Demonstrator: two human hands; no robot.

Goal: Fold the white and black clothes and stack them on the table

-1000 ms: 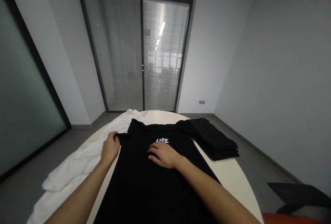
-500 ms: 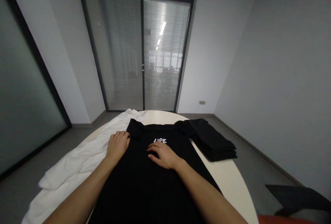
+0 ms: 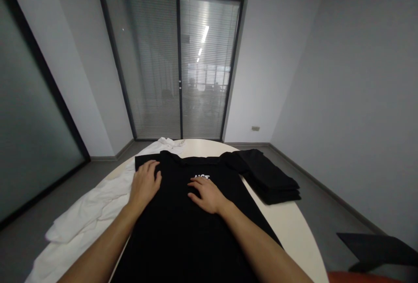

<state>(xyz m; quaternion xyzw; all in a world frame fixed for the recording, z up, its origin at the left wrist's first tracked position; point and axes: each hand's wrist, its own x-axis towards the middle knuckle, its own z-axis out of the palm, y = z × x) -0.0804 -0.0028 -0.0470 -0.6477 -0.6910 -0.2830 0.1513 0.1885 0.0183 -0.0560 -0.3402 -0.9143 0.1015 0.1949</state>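
Note:
A black T-shirt (image 3: 183, 226) with a small white print (image 3: 202, 176) lies spread across the table, its collar end away from me. My left hand (image 3: 146, 185) rests on the shirt's left sleeve area, fingers apart and holding nothing. The left sleeve (image 3: 143, 160) lies out flat beyond those fingers, over the white cloth. On the chest, just below the print, my right hand (image 3: 207, 193) lies with its fingers spread, palm down. The right sleeve runs toward a folded black stack.
Rumpled white fabric (image 3: 85, 213) covers the table's left side. Folded black garments (image 3: 271, 178) are piled at the right. The round cream table (image 3: 303, 235) has a curved edge. A dark chair part (image 3: 379, 248) stands at lower right, and a glass door (image 3: 179, 65) is beyond.
The left sleeve, folded in at the shoulder before, now extends outward to the left. My left hand has shifted slightly left and its fingers have spread. The right hand has barely moved.

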